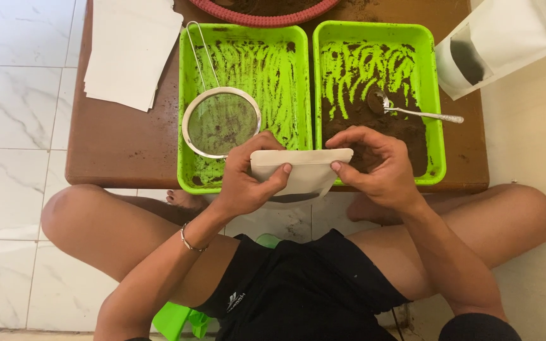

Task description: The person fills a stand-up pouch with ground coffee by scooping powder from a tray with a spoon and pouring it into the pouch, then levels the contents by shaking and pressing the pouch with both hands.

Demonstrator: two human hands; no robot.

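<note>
I hold a small white pouch [301,172] in front of me with both hands, just over the near edge of a low brown table [121,142]. My left hand [246,180] grips its left end, thumb pressed on the top strip. My right hand [377,165] pinches the right end of that strip. Beyond the pouch sit two bright green trays. The left tray [188,95] holds a round metal sieve [221,121] and smears of brown powder. The right tray [431,95] holds a heap of brown powder [380,129] and a metal spoon [412,112].
A stack of white pouches [131,47] lies at the table's far left. Another white pouch with a window [500,41] rests at the far right, on the floor. A red woven basket rim [263,12] shows at the top. My bare knees flank the table on a marble floor.
</note>
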